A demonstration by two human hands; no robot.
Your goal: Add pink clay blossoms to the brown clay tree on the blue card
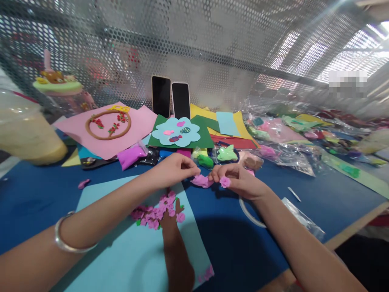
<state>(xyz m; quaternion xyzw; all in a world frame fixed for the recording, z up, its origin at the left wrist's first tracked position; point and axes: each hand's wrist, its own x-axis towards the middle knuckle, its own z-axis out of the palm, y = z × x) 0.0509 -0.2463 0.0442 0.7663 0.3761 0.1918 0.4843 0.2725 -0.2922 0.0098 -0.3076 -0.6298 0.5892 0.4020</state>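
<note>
My left hand [179,168] is closed, its fingertips pinching the left end of a soft pink clay lump [202,181]. At the lump's right end are the fingers of my right hand [232,178], which also holds a small pink clay flower [225,182] by its thumb. Beneath my left forearm lies a light blue sheet [130,251] with a brown clay tree trunk [176,251]. Pink clay blossoms [156,213] and a few green bits cover its branches, and more pink clay sits at the sheet's lower right corner.
Two phones [161,96] lean against the perforated metal screen. A drink cup [30,129] stands at left. Behind my hands lie a pink sheet [136,125], a blue flower-shaped card [176,132] and bagged clay [132,155]. A white ring [251,215] lies by my right wrist.
</note>
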